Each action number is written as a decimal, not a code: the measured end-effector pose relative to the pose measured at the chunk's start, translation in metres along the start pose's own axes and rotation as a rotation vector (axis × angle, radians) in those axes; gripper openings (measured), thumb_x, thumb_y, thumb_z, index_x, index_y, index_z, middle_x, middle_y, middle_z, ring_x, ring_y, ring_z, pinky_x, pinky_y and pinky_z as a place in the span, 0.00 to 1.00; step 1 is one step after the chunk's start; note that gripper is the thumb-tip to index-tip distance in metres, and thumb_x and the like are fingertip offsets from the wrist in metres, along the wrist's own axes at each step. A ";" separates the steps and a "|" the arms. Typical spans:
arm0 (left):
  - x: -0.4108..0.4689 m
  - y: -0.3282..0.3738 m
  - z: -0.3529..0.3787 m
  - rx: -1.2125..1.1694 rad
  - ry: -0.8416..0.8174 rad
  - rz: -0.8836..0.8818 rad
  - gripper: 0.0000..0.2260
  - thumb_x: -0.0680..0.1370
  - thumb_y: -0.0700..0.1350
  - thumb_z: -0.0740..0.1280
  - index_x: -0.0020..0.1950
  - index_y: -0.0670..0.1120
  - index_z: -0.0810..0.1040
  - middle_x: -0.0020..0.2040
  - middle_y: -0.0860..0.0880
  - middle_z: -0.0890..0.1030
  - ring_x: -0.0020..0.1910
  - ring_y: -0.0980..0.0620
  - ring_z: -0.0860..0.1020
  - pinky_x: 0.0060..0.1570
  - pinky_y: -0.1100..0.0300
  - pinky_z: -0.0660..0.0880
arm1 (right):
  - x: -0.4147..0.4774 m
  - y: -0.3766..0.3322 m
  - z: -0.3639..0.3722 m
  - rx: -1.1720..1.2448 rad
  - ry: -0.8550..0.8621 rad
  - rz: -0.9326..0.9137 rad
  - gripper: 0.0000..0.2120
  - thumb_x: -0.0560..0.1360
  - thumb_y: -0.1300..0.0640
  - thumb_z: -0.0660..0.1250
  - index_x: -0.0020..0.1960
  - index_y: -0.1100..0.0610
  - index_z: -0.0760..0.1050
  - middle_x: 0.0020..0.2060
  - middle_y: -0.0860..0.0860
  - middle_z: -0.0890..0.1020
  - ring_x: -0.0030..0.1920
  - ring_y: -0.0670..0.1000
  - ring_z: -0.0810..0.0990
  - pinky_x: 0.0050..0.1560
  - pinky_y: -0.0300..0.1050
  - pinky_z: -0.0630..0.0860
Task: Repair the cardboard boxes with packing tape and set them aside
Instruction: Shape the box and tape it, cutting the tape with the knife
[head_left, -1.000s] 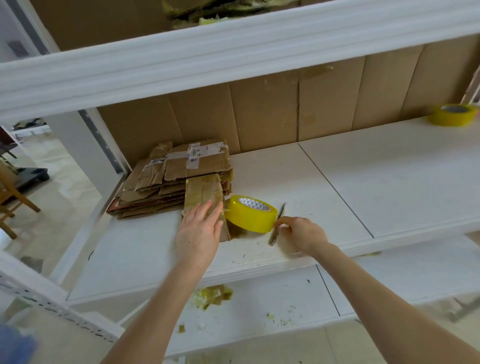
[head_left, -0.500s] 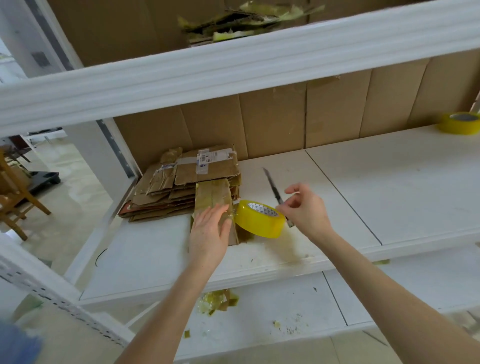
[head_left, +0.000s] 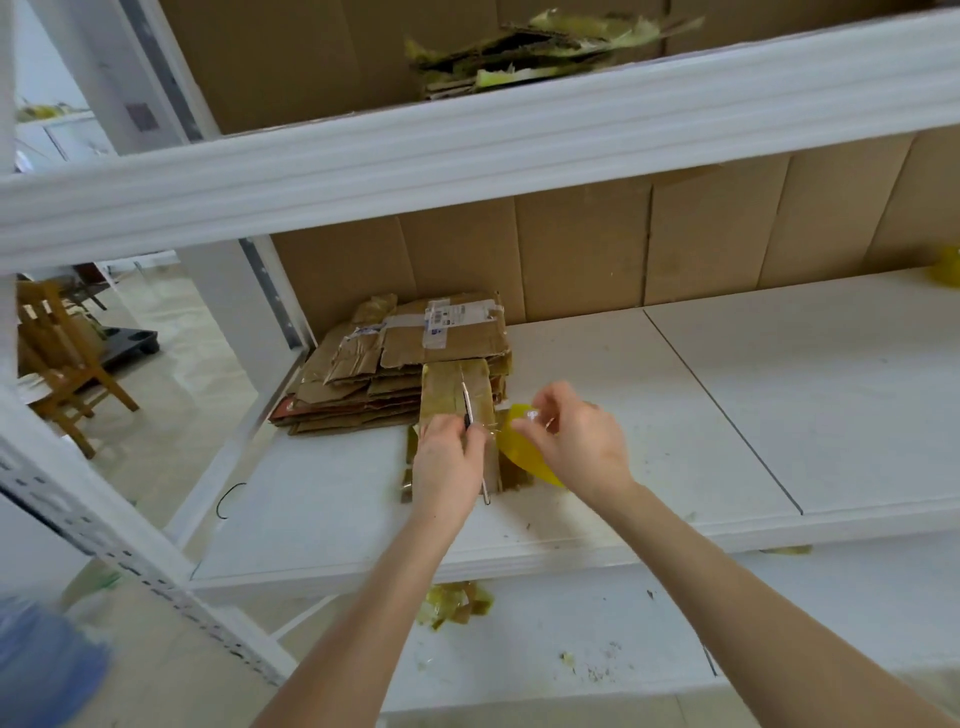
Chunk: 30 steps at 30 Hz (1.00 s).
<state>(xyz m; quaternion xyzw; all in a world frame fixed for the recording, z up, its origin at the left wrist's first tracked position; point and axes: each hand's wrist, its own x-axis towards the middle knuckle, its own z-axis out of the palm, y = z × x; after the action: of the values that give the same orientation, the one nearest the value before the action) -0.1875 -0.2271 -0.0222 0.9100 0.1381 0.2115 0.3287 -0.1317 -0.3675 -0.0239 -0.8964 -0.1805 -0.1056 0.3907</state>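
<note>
A narrow flattened cardboard box (head_left: 441, 387), covered in tape, lies on the white shelf (head_left: 675, 415) in front of a stack of flattened boxes (head_left: 395, 358). My left hand (head_left: 447, 460) rests on its near end, with a thin utility knife (head_left: 466, 400) held along its thumb side, blade pointing away. Just to the right, my right hand (head_left: 574, 441) grips the yellow packing tape roll (head_left: 522, 454), fingers curled at its top. A short clear strip runs from the roll to the box.
The white upper shelf beam (head_left: 467, 150) hangs low overhead, with torn cardboard (head_left: 535, 47) on it. A second yellow roll (head_left: 948, 266) sits far right. Tape scraps (head_left: 457, 605) lie on the lower shelf. A wooden chair (head_left: 57, 358) stands left of the rack.
The knife has gone from my right hand over to my left hand on the box. My right hand dropped onto the tape roll. The camera moved closer.
</note>
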 end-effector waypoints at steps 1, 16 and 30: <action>-0.001 0.000 0.000 0.032 0.015 0.028 0.14 0.82 0.45 0.57 0.51 0.39 0.79 0.54 0.46 0.76 0.49 0.51 0.74 0.44 0.66 0.64 | 0.007 0.008 -0.002 -0.130 -0.028 0.058 0.19 0.73 0.37 0.66 0.55 0.49 0.72 0.45 0.46 0.80 0.46 0.50 0.78 0.43 0.44 0.72; -0.004 -0.018 0.012 0.433 0.107 0.125 0.12 0.83 0.47 0.53 0.57 0.44 0.74 0.50 0.48 0.78 0.47 0.50 0.77 0.41 0.64 0.65 | 0.031 0.025 -0.004 -0.375 -0.289 -0.011 0.26 0.72 0.33 0.63 0.64 0.44 0.67 0.55 0.50 0.80 0.52 0.54 0.77 0.44 0.44 0.69; -0.006 -0.017 0.007 0.409 0.064 0.094 0.14 0.84 0.47 0.51 0.60 0.44 0.72 0.51 0.49 0.76 0.46 0.51 0.76 0.41 0.62 0.70 | 0.033 0.038 -0.024 -0.347 -0.437 0.001 0.19 0.78 0.39 0.60 0.68 0.38 0.66 0.59 0.51 0.77 0.59 0.54 0.75 0.54 0.49 0.73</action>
<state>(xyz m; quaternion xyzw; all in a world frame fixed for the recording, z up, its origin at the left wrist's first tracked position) -0.1910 -0.2205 -0.0399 0.9561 0.1457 0.2228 0.1223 -0.0872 -0.4007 -0.0220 -0.9515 -0.2391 0.0611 0.1835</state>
